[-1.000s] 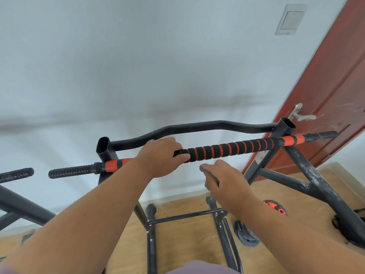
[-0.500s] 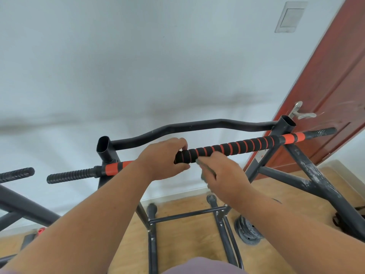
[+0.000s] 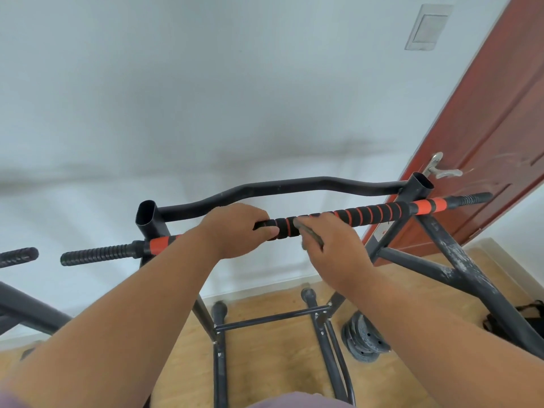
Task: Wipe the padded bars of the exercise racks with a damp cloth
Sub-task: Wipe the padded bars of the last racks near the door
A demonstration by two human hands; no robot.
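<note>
A padded bar (image 3: 374,214) with black foam and orange stripes runs across the top of a black exercise rack (image 3: 453,260). My left hand (image 3: 235,231) grips the bar near its middle, fingers curled over it. Just to the right, my right hand (image 3: 332,248) holds a small grey cloth (image 3: 309,234) against the padding. Most of the cloth is hidden inside the hand. The bar's ribbed black end grips show at far left (image 3: 97,254) and far right (image 3: 471,198).
A curved black crossbar (image 3: 294,185) sits behind the padded bar, near the white wall. A red-brown door (image 3: 494,128) with a metal handle stands at the right. Weight plates (image 3: 365,340) lie on the wooden floor. Another rack's bar (image 3: 17,256) shows at the left.
My right hand has risen from below the bar and brought the cloth onto the padding beside my left hand. My left hand has kept its grip.
</note>
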